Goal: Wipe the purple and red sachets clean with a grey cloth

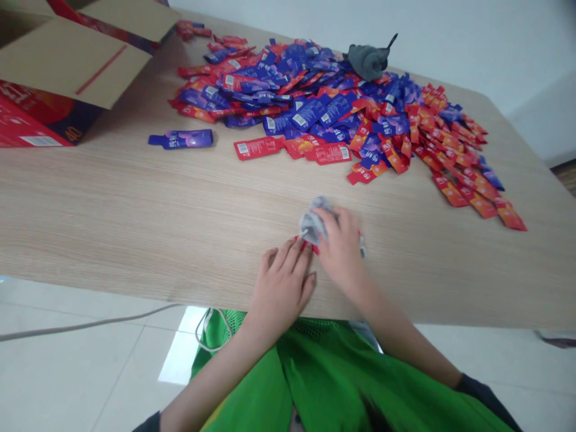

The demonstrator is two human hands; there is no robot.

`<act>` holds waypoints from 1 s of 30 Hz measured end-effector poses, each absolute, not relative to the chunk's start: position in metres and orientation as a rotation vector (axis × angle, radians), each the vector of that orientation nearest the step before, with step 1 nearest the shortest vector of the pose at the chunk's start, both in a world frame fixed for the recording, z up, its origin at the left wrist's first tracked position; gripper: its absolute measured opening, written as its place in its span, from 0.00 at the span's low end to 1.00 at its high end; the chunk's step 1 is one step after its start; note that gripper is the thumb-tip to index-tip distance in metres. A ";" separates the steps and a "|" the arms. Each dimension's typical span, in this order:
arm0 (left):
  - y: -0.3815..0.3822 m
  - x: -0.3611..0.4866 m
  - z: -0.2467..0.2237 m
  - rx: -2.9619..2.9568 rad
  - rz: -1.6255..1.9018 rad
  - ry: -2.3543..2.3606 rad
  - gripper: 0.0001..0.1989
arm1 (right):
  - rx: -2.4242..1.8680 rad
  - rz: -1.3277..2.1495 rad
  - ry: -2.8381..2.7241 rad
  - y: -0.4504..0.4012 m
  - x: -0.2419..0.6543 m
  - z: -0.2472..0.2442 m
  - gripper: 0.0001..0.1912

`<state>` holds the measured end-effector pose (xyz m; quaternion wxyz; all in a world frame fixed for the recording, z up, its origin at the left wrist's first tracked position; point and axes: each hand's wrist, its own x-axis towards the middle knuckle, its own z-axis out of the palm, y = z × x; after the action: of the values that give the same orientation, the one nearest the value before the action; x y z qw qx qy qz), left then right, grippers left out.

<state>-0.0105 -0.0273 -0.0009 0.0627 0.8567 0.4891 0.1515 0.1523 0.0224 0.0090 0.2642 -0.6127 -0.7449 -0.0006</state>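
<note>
Near the front edge of the table, a red sachet [310,245] lies flat, mostly covered by my hands. The fingertips of my left hand [282,279] press on its left end, with the fingers stretched out. My right hand [339,249] is closed around a grey cloth [314,222] and holds it against the sachet; hand and cloth are a little blurred. Straight ahead, beyond my hands, several red sachets [294,147] lie in a row. To the left a single purple sachet [182,139] rests by itself.
A large heap of red and purple sachets [310,111] spreads over the back of the table [135,210]. On top of it sits a dark grey bundled cloth [368,62]. An open cardboard box [72,60] stands at the back left. A cable [90,324] runs below the front edge.
</note>
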 end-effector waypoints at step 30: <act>-0.003 -0.005 0.023 2.412 0.243 1.497 0.16 | -1.852 0.155 -1.847 0.024 0.256 -0.008 0.21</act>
<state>-0.0046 -0.0034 0.0227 0.1458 0.8375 0.5197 0.0845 0.2559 0.0237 -0.0076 0.2577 -0.6829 -0.6811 0.0572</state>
